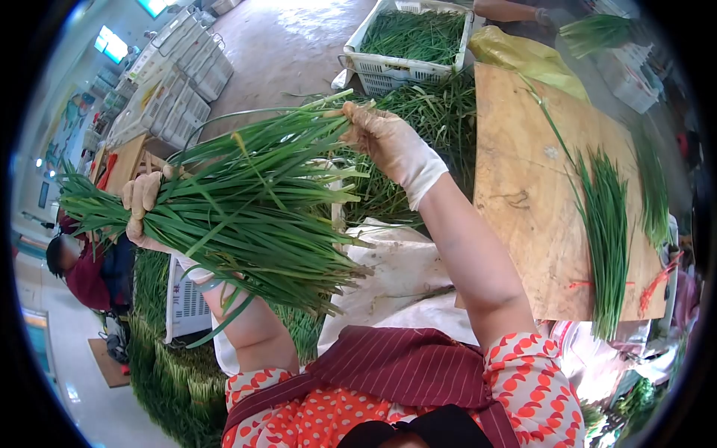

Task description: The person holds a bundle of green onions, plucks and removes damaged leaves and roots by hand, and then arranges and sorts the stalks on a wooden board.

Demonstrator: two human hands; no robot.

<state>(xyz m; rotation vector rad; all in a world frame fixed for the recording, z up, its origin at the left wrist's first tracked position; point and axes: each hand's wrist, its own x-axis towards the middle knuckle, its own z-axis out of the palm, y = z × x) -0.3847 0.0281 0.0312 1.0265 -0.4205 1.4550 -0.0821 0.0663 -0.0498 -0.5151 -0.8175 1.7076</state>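
A large bunch of long green leafy stalks [246, 198] spreads across the middle left. My left hand [146, 201], in a stained pale glove, is wrapped round its narrow leafy end. At the bunch's upper right, my right hand [385, 138], in a dirty whitish glove, is closed on the cut ends of some stalks. The other cut ends fan out below my right hand. A smaller bundle of stalks [606, 231] lies on the wooden board [515, 194] to the right, over a red tie.
Loose stalks [429, 112] are heaped beyond my arms, below a white crate [407, 73] of greens. White crates [179, 67] are stacked upper left. A yellow sack [523, 60] touches the board. A person [86, 276] is at left; another person's arm [508, 10] shows at top.
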